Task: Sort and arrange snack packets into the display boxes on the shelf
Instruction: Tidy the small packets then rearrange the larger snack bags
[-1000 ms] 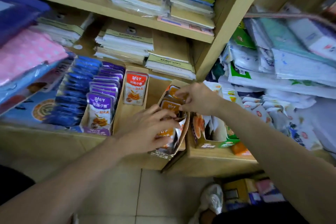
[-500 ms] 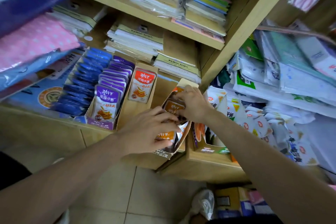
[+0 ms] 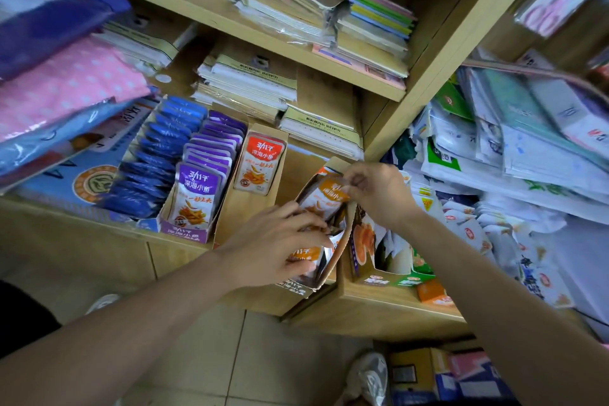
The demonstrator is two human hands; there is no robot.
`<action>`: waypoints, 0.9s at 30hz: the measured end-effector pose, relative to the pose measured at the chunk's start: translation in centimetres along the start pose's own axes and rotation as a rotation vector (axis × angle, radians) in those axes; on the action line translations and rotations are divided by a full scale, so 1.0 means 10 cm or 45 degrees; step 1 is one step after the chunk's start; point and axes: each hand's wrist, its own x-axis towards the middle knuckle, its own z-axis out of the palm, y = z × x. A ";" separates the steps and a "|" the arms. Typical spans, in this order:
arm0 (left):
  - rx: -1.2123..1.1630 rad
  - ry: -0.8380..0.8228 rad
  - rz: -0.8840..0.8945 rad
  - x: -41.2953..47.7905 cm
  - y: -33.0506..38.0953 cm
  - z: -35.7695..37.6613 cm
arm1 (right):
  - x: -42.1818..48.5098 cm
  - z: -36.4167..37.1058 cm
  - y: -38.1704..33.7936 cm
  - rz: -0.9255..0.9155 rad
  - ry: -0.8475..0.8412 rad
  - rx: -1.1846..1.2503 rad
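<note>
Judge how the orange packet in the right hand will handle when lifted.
The orange packet probably flexes: a thin pouch, pinched at its top by the right hand. Likely light, since a pinch alone holds it. Its glossy film may slip.

The purple packet [image 3: 194, 194], at the front of its row toward nine o'clock, reads 劲仔 over 深海小鱼; a smaller line beneath is too blurred to read. The red packet [image 3: 260, 160] at its two o'clock carries the same 劲仔 and 深海小鱼. The orange packet [image 3: 324, 196], pinched by the right hand [image 3: 379, 194], shows 深海小. At its six o'clock, a second orange packet [image 3: 301, 254] under the left hand [image 3: 280, 241] shows 劲仔. The purple box [image 3: 184, 234] and the brown box [image 3: 291, 287] each bear 深海小鱼 on the front.
</note>
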 end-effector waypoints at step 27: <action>-0.398 0.138 -0.442 0.47 -0.22 -0.28 | -0.14 -0.02 -0.02 -0.010 -0.129 0.189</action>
